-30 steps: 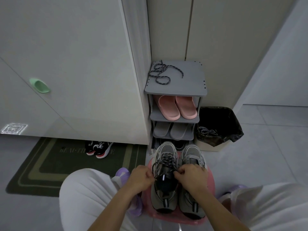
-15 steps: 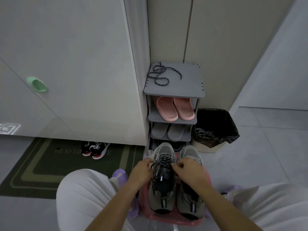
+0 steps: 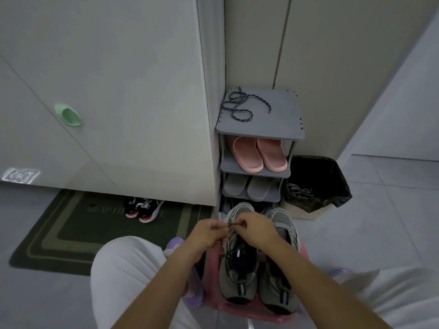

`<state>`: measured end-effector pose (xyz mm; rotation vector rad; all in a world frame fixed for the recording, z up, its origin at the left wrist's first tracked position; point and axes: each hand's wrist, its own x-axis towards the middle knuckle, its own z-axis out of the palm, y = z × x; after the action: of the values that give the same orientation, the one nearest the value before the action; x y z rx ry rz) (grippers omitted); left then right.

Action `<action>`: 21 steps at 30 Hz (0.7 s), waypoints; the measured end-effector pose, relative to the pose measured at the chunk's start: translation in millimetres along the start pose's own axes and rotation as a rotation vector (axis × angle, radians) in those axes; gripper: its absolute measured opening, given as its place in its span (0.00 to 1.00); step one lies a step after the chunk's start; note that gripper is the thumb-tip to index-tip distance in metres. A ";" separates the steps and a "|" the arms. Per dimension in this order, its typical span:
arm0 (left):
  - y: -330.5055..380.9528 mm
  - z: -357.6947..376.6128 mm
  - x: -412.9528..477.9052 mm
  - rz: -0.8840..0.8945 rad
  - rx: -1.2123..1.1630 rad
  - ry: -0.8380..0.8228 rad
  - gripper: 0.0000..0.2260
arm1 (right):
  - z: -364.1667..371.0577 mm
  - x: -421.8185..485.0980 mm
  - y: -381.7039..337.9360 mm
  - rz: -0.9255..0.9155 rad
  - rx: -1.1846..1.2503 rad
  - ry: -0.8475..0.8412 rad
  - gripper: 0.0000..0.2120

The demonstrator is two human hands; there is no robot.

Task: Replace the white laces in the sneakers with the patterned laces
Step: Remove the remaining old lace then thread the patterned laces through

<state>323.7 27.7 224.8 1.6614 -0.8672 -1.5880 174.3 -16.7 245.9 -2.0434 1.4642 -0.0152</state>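
Grey sneakers (image 3: 238, 279) stand side by side on a pink stool (image 3: 212, 267) between my knees, toes toward twelve o'clock, so both eyelet rows face me. My left grip (image 3: 209, 233) and right grip (image 3: 256, 227) meet over the toe end of the nine o'clock shoe. Each pinches a strand of the threaded lace (image 3: 231, 225), held taut, I judge, to even its ends. The spare patterned lace (image 3: 240, 106) waits coiled on the shoe rack (image 3: 280, 129) at twelve, within reach for the other shoe. Pale laces (image 3: 298, 190) lie in the black bin (image 3: 332, 186) at one o'clock.
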 end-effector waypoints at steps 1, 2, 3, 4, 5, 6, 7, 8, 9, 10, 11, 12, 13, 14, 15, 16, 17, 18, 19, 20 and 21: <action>-3.1 -1.2 -0.6 0.001 0.029 0.014 0.03 | -2.5 2.4 2.3 0.027 0.029 0.025 0.08; -6.0 -2.4 -0.6 0.010 0.063 0.026 0.03 | -5.5 4.0 4.7 0.062 0.064 0.047 0.11; -8.4 -2.8 0.0 0.031 0.089 0.037 0.02 | -7.5 5.8 8.0 0.087 0.106 0.066 0.13; -10.2 -3.3 0.5 0.057 0.125 0.051 0.02 | -8.9 7.2 11.1 0.106 0.141 0.077 0.14; -12.1 -3.8 1.6 0.087 0.177 0.066 0.03 | -9.2 7.9 14.2 0.110 0.169 0.083 0.14; -12.5 -3.6 2.0 0.112 0.260 0.074 0.04 | -9.0 7.8 16.0 0.109 0.188 0.087 0.12; -12.6 -2.6 3.0 0.137 0.362 0.067 0.05 | -8.2 7.2 17.3 0.102 0.212 0.091 0.10; -12.4 -1.2 3.7 0.154 0.458 0.048 0.05 | -7.7 6.7 17.5 0.098 0.238 0.091 0.06; -12.1 0.3 4.6 0.166 0.531 0.034 0.05 | -6.9 6.2 17.5 0.085 0.271 0.087 0.03; -10.7 2.5 4.9 0.172 0.563 0.045 0.04 | -6.1 5.6 16.8 0.078 0.297 0.076 0.04; -9.1 4.8 5.7 0.191 0.557 0.080 0.04 | -5.4 4.4 16.5 0.076 0.329 0.063 0.06; -8.5 6.2 7.6 0.183 0.490 0.134 0.03 | -4.4 2.8 16.8 0.080 0.344 0.058 0.06; -7.8 7.2 9.7 0.153 0.385 0.195 0.03 | -2.9 1.2 18.3 0.082 0.346 0.066 0.05; -8.1 8.0 11.7 0.112 0.283 0.242 0.04 | -0.9 -0.5 20.6 0.081 0.315 0.080 0.03; -8.4 8.7 12.9 0.084 0.218 0.269 0.06 | 2.0 -2.4 23.9 0.073 0.270 0.094 0.02; -10.9 9.8 14.8 0.072 0.214 0.280 0.07 | 5.3 -4.1 27.6 0.063 0.219 0.099 0.03; -12.4 11.1 15.4 0.068 0.215 0.281 0.07 | 8.7 -5.9 30.9 0.047 0.184 0.106 0.04; -13.9 12.2 15.2 0.072 0.217 0.281 0.07 | 11.9 -7.2 33.5 0.033 0.157 0.111 0.06; -13.8 13.7 14.4 0.073 0.211 0.284 0.07 | 15.1 -7.9 35.7 0.015 0.139 0.121 0.06; -14.5 14.5 14.6 0.070 0.210 0.286 0.08 | 18.0 -8.5 37.0 0.006 0.121 0.125 0.04; -15.5 14.9 15.6 0.067 0.202 0.290 0.08 | 21.2 -8.9 38.3 -0.009 0.109 0.130 0.02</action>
<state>309.6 22.9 202.9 1.9238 -0.9425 -1.2071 145.6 -6.5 213.2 -1.9925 1.4982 -0.2306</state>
